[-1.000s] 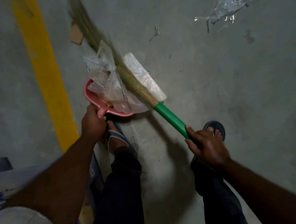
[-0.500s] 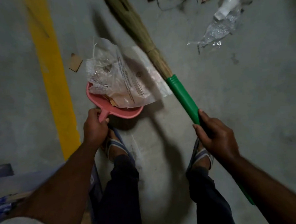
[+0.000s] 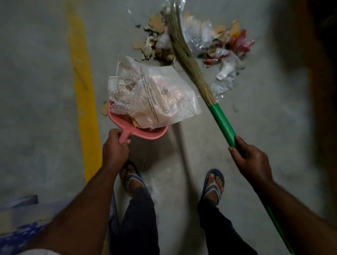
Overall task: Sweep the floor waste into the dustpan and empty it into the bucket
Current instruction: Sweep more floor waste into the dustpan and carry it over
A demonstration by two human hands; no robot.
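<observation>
Left hand (image 3: 115, 147) grips the loaded dustpan (image 3: 144, 133) by its handle, held level to keep the waste in, while right hand (image 3: 250, 162) grips the broom (image 3: 223, 124) over the floor waste (image 3: 204, 41); bucket unseen.

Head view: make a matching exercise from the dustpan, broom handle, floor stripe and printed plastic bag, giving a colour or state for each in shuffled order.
Things
1. dustpan
2. broom handle
3. floor stripe
4. printed plastic bag

Colour or state
A. yellow
B. clear, piled on the dustpan
C. pink, gripped by the left hand
D. green, gripped by the right hand

Pairs: 1-C, 2-D, 3-A, 4-B
</observation>
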